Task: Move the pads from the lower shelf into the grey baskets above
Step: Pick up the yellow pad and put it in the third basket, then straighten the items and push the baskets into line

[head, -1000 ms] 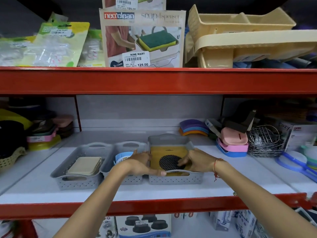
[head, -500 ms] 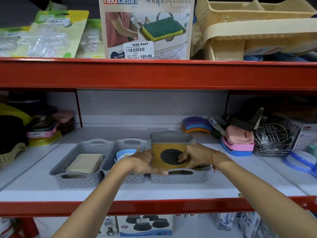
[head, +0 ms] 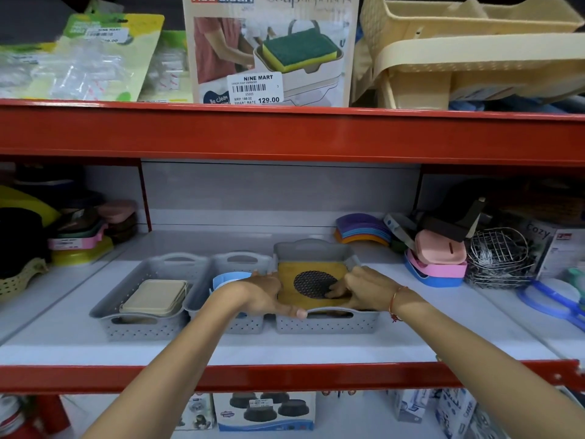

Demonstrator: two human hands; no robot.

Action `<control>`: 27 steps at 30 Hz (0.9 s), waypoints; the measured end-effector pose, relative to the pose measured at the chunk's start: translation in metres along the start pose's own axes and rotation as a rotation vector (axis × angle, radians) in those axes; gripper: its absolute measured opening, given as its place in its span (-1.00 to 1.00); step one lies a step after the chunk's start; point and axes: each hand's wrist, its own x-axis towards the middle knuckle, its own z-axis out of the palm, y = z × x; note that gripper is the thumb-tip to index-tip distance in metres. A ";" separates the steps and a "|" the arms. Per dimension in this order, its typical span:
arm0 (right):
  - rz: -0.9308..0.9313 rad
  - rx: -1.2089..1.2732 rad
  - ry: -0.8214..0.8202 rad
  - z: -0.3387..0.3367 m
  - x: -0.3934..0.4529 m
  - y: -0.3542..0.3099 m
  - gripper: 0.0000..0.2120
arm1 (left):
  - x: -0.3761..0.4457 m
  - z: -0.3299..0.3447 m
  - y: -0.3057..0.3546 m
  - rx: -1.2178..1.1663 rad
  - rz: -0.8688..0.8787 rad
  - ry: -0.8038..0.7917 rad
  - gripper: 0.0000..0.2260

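Three grey baskets stand side by side on the white middle shelf. The right basket [head: 313,248] holds a yellow pad [head: 311,270] with a black mesh disc [head: 311,284] on top. My left hand [head: 262,296] grips the pad's left edge, thumb along the basket's front rim. My right hand [head: 364,289] holds the pad's right edge, fingers touching the disc. The middle basket [head: 240,259] contains a blue pad [head: 228,278], partly hidden by my left hand. The left basket [head: 142,324] holds a stack of beige pads [head: 155,296].
A red shelf beam [head: 285,131] runs overhead and another red beam [head: 285,377] runs below my forearms. Pink and blue soap dishes [head: 437,264] and a wire rack [head: 497,255] sit right of the baskets. Boxed goods [head: 264,410] stand on the lower shelf.
Both hands have stayed on the yellow pad in the right basket, pressing it slightly lower. The camera has tilted a little, shifting the scene.
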 end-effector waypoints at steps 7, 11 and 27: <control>-0.066 -0.086 0.075 0.006 0.009 0.012 -0.52 | 0.009 -0.002 0.001 0.048 -0.002 0.152 -0.39; 0.038 -0.076 0.157 0.011 0.013 0.020 -0.32 | 0.026 0.002 0.008 0.198 -0.013 0.255 -0.42; 0.003 -0.008 0.222 0.013 0.019 0.019 -0.43 | 0.030 0.003 0.005 -0.121 -0.007 0.501 -0.53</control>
